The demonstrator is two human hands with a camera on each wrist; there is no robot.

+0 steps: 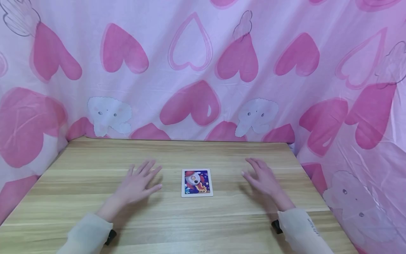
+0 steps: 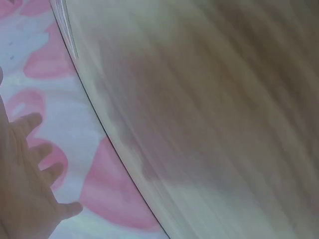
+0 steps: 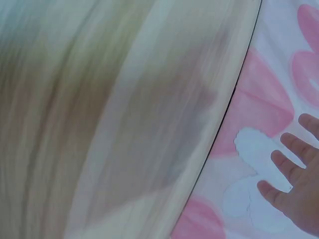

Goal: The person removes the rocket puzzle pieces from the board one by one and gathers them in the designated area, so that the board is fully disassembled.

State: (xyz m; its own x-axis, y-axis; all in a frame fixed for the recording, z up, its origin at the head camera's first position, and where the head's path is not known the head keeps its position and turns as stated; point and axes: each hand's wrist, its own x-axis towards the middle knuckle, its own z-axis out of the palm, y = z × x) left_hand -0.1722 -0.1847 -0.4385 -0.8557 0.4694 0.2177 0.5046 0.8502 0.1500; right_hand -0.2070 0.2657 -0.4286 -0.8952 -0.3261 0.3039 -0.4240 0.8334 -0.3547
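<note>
Here on the pale wooden table [image 1: 165, 225], one card [image 1: 196, 182] lies flat, picture side up, right between two bare hands. A white border runs around it, and inside sits a round-eyed creature turned on its side, with stars and an orange blaze on a dark blue ground.

Over to the left hand [image 1: 138, 184]: fingers spread wide, thumb pointing toward the card, with a gap between thumb tip and border. Nothing in its grasp. Across the way, the right hand [image 1: 261, 178] has its fingers stretched too, thumb held apart, angled inward toward the card and a bit farther from it than the left. Nothing in that one either! Soft shadows fall on the wood beside both hands, and the two wrist views confirm those parted fingers, pink-and-white cloth behind them.

Pale sleeves cover the forearms, the left sleeve [image 1: 88, 229] plain where it shows, the right sleeve [image 1: 299, 225] carrying small dark lettering. A small black piece peeks out beside each cuff. And behind it all, a pink curtain [image 1: 152, 77] hangs in folds, covered with hearts and fluffy white characters, wrapping around both sides.
</note>
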